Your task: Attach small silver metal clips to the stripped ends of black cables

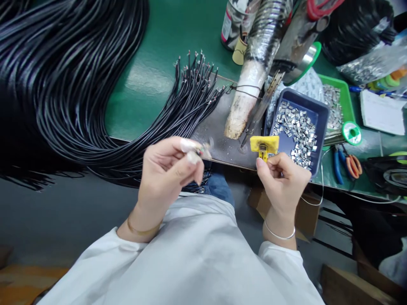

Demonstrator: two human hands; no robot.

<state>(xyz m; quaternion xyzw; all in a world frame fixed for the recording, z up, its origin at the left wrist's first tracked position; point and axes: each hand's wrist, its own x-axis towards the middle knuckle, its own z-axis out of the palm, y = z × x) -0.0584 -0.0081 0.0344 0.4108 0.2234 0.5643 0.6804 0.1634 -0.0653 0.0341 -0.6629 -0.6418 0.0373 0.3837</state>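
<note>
My left hand [171,169], with white coverings on the thumb and a fingertip, pinches a small blurred piece [203,150] with thin coloured ends; what exactly it is cannot be made out. Between the thumb and fingers of my right hand [282,178] is a yellow T-shaped tool [264,145], held upright near the table's front edge. A bundle of black cables [187,101] with stripped reddish ends lies just beyond my left hand. Close to my right hand stands a dark blue tray [321,114] of small silver metal pieces [297,127].
More black cables [73,76] cover the left of the green table [165,38]. A ribbed duct [267,34], a soldering iron-like tool [263,106] and a jar [237,21] stand behind. On the right are a green tray [348,99], a solder spool [352,133] and pliers [352,165].
</note>
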